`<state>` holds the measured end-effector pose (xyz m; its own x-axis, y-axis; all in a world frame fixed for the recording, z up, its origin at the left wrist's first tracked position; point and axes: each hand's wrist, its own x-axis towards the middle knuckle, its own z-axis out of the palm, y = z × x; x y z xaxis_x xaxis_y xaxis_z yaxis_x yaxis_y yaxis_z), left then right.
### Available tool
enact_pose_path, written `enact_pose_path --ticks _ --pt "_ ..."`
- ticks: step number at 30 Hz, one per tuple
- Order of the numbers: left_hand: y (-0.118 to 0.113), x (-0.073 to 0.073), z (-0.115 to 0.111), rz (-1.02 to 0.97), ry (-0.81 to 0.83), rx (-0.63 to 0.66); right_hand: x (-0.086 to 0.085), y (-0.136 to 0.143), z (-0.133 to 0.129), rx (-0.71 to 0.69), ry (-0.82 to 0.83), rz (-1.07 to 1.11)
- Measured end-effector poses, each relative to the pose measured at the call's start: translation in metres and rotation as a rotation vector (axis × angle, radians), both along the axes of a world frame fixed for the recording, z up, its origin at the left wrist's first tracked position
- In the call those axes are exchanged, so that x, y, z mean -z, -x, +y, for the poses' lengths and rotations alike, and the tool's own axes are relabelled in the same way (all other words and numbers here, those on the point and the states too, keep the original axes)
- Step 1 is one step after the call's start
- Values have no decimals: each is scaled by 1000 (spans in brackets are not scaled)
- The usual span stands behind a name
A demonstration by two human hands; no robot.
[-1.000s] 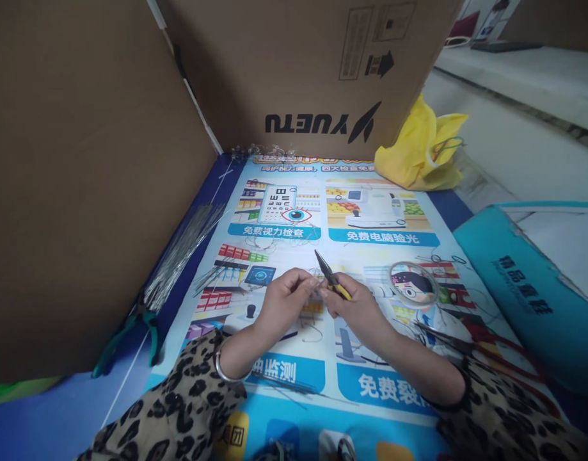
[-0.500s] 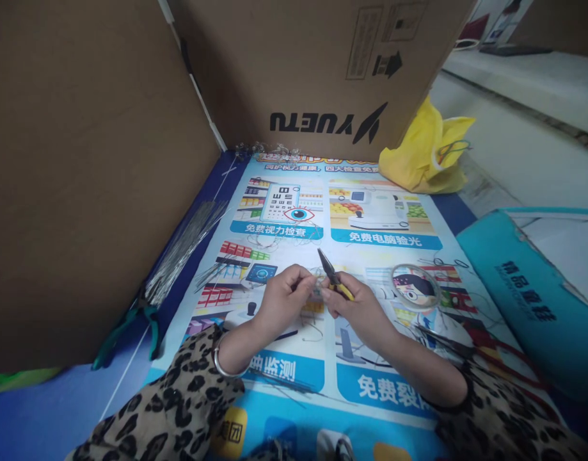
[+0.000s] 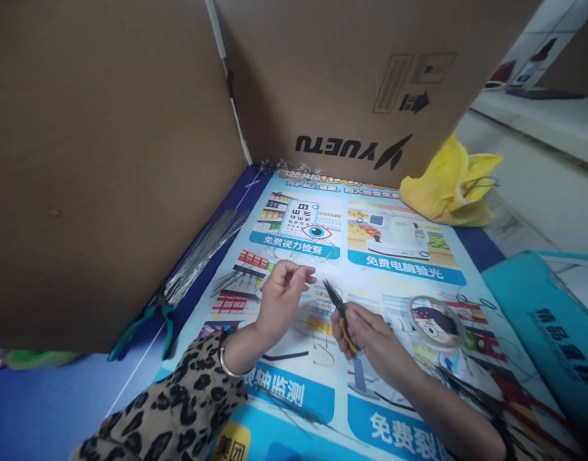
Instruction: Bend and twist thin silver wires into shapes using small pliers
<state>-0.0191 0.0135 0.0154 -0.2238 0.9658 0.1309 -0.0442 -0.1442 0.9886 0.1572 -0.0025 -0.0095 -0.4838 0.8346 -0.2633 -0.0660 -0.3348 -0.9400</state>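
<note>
1. One pair of pliers [image 3: 341,310] gripped in right hand [image 3: 370,330], above poster [image 3: 457,278]; nothing discernible at tips.
2. Left hand [image 3: 278,302] half curled near pliers, without contact; cannot tell whether pinching anything fine.
3. Wires [image 3: 205,259] in loose bundle beside carton [image 3: 106,160], left of poster.
4. Judged step: wire work by pliers, probably between grips.
5. Likely needed next: steady pinch, exact tip placement.
</note>
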Motion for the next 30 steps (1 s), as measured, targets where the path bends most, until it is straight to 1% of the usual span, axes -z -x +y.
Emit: enact_pose_path --ticks 4,9,13,19,25,30 --pt "-5 -1 -3 -100 -3 41 0 2 -4 -69 20 17" --pt "-9 0 -6 -139 -8 54 -4 5 -7 -42 39 44" --pt "-11 1 -7 -165 -15 56 -2 5 -7 -21 20 27" --pt "-10 4 -8 -141 -39 69 0 6 -7 -4 12 -3" --pt "-10 7 -9 -96 -71 73 -5 7 -7 14 9 -37" --pt "-11 4 -11 -62 -98 79 -8 7 -7 40 5 -99"
